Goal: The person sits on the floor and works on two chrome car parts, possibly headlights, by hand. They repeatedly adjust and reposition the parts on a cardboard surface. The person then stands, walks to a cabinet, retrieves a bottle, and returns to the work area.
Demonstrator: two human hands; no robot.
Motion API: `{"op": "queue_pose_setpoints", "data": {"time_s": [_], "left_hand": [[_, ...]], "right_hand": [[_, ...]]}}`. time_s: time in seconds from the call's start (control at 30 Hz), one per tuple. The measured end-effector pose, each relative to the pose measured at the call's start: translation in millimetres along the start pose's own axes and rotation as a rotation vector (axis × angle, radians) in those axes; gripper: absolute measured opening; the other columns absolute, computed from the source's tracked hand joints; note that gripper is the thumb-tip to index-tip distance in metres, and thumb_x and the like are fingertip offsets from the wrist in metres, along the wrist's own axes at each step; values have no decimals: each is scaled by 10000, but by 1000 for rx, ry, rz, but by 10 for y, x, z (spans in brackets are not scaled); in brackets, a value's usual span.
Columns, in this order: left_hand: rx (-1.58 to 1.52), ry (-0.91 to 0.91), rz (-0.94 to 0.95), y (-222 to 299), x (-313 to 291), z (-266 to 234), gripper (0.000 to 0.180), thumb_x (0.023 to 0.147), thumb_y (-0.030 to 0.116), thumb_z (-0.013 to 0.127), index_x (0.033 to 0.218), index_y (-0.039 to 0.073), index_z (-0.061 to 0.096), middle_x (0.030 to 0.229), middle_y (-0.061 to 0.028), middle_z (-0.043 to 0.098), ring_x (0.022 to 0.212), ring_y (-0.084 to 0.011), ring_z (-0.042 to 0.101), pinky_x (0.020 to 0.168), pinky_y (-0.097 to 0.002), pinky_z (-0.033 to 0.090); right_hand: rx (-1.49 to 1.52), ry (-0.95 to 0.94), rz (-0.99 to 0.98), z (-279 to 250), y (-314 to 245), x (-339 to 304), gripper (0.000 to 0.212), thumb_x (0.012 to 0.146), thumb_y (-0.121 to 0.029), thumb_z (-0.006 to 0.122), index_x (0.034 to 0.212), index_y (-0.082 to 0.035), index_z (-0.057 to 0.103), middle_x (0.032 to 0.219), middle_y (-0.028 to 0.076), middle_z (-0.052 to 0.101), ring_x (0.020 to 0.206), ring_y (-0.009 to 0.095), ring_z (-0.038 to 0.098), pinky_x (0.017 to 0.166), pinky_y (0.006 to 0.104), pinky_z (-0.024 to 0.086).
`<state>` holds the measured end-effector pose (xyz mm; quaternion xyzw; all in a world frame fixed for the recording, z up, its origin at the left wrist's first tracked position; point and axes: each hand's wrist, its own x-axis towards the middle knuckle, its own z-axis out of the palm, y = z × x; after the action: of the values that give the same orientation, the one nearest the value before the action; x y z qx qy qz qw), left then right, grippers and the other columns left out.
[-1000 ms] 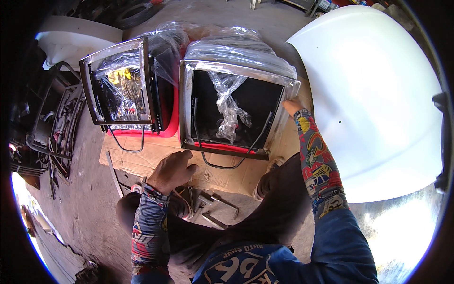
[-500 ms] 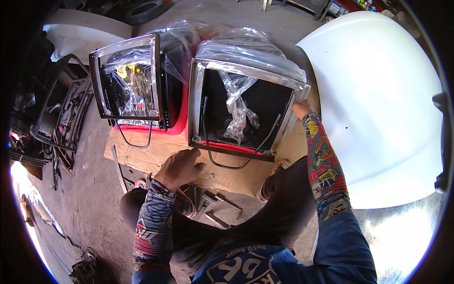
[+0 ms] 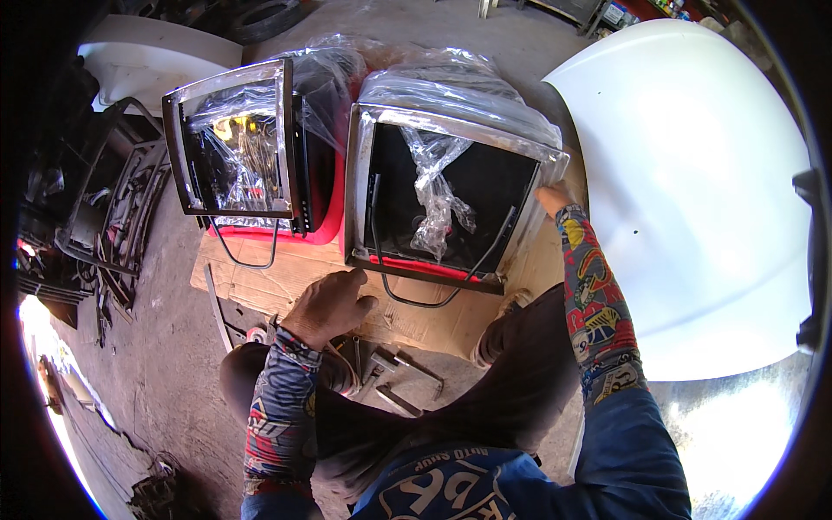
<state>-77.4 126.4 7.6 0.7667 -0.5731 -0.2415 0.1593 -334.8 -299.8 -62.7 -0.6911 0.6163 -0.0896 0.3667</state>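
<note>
1. Metal frame (image 3: 459, 127), main item: sat directly left of the right hand (image 3: 553, 199), and ahead and to the right of the left hand (image 3: 328, 310).
2. Left hand: thumb spread from the fingers, nothing visible in its grip. Fingertips lay just beside the frame's near left corner; contact could not be confirmed. Judged most useful there as a brace, kept off the bare edge.
3. Right hand: at the frame's right side bar, fingertips hidden; could not tell whether it pinched the bar or merely pressed on it. Even support on both sides seemed advisable, as one-sided force might twist or slide the frame.
4. Materials, ahead and left of the left hand: second frame (image 3: 227, 82), four-sided, grey bars with patchy finish; red part (image 3: 328, 218) behind it, rounded at the edge.
5. Between the hands: clear film (image 3: 429, 186), glossy, crumpled, hanging before a black inner panel (image 3: 490, 186). Dark bent rod (image 3: 420, 305), slim, looped just right of the left hand; brown cardboard (image 3: 399, 325) beneath, flat, creased.
6. Right of the right hand: white panel (image 3: 685, 191), broad, smooth, gently domed, one small dark spot. Judged close enough to scratch if the frame swung.
</note>
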Motion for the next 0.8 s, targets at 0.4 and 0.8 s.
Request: {"op": "queue_pose_setpoints", "data": {"time_s": [0.4, 0.8], "left_hand": [[7, -7, -15, -1, 9, 16, 396, 854, 297, 681, 1075, -18, 589, 975, -247, 673, 968, -409, 651, 841, -492, 515], [-20, -5, 3, -17, 28, 46, 391, 848, 286, 685, 1073, -21, 596, 968, -248, 674, 960, -409, 656, 833, -490, 518]], "right_hand": [[-98, 141, -26, 93, 114, 172, 642, 761, -272, 642, 1313, 26, 505, 1227, 202, 584, 1070, 348, 608, 744, 432, 537], [-90, 52, -47, 70, 166, 211, 631, 768, -306, 643, 1299, 12, 524, 1204, 171, 602, 1023, 310, 634, 687, 429, 565]]}}
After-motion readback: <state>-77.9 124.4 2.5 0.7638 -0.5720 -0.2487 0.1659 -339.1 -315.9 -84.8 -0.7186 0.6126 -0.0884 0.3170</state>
